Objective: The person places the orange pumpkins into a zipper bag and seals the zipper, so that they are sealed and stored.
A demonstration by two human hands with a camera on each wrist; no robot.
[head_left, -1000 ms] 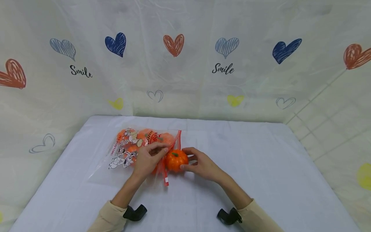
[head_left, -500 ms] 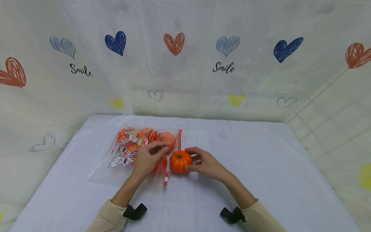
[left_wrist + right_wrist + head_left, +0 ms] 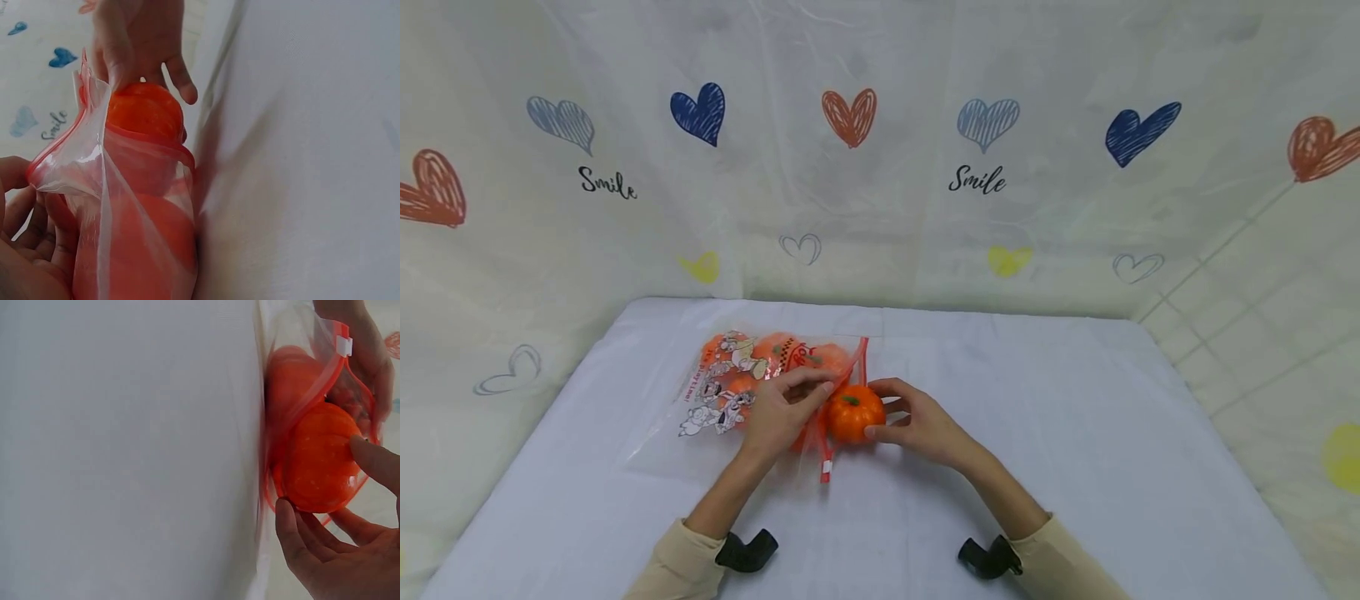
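Observation:
A clear plastic slider bag (image 3: 700, 417) with red zip edges and cartoon print lies on the left half of the table, several orange pumpkins showing inside. My left hand (image 3: 778, 412) pinches the upper lip of its mouth between thumb and forefinger, holding it raised. At the mouth sits a small shiny orange toy pumpkin (image 3: 855, 414) with a green stem. My right hand (image 3: 921, 423) grips it from the right, thumb on the near side and fingers round the far side. In the left wrist view, the red zip edge (image 3: 147, 140) crosses in front of this pumpkin's lower part.
The white slider (image 3: 344, 345) is on the zip strip. A white cloth covers the table (image 3: 1060, 433). Behind it hangs a pale curtain (image 3: 910, 167) printed with hearts and "Smile". Black wrist mounts (image 3: 747, 551) sit at both cuffs.
My right hand first drew the pumpkin slightly right, away from the bag's mouth, then brought it back left against the mouth. The left hand has kept its place on the bag.

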